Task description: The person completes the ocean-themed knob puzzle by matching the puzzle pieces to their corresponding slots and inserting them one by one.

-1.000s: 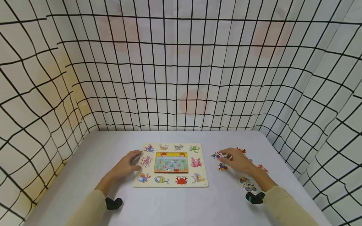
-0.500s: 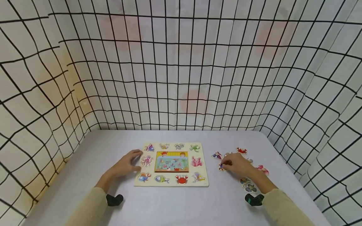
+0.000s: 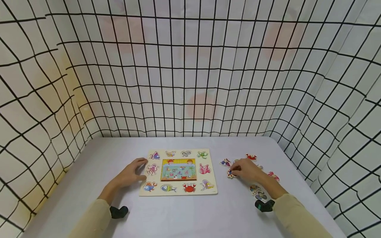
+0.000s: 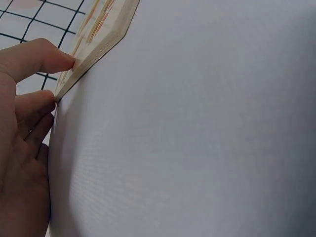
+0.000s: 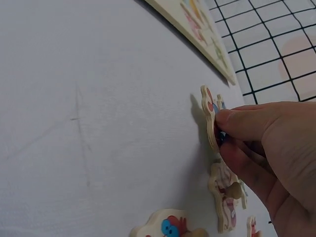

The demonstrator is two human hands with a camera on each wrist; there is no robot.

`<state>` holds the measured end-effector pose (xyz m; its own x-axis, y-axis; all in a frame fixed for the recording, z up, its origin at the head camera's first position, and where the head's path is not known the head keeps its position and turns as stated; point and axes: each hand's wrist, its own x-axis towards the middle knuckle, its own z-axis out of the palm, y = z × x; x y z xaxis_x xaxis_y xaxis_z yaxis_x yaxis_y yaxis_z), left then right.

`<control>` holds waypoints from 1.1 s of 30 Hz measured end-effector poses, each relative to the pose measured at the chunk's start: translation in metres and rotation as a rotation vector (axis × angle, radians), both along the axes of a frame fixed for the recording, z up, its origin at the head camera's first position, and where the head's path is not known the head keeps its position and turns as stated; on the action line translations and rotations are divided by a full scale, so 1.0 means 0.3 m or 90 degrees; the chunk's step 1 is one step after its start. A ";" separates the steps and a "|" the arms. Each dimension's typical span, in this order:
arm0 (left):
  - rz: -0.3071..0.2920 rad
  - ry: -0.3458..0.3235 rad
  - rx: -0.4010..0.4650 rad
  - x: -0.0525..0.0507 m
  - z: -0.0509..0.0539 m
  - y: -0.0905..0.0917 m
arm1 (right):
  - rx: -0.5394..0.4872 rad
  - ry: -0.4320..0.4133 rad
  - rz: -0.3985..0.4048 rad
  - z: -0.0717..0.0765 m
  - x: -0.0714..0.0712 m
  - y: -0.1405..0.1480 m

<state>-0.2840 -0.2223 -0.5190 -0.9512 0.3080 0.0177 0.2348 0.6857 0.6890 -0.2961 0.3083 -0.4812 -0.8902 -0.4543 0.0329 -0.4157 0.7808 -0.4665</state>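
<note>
A flat puzzle board [image 3: 213, 189] printed with sea animals lies in front of me in the head view. My left hand [image 3: 128, 174] is at its left side, the fingers loosely extended. In the left wrist view one fingertip [image 4: 66, 62] touches the board's edge. Right of the board, my right hand [image 3: 249, 171] pinches a small wooden puzzle piece [image 3: 230, 174] between thumb and finger. Seen from the right wrist, that piece [image 5: 208, 116] is tipped up, with red and blue on its face. The curled fingers partly hide it.
Around the right hand lie several loose pieces: a purple one [image 3: 225, 162], a red crab piece [image 3: 251, 156], a pink piece [image 3: 273, 176] and a grey one [image 3: 261, 195]. A black grid on white walls [image 3: 190, 82] surrounds the white table [image 3: 181, 215].
My right hand has come away from the purple piece, towards me, and now pinches the piece in front of it. The left hand has stayed at the board's left edge.
</note>
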 end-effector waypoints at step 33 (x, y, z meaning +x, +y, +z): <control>0.012 0.014 0.003 -0.010 -0.021 0.004 | 0.032 0.061 0.101 0.116 -0.096 -0.166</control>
<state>-0.2870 -0.2211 -0.5252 -0.9562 0.2899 0.0403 0.2373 0.6870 0.6869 -0.3249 0.2585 -0.4464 -0.8009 -0.5924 0.0870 -0.5762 0.7232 -0.3808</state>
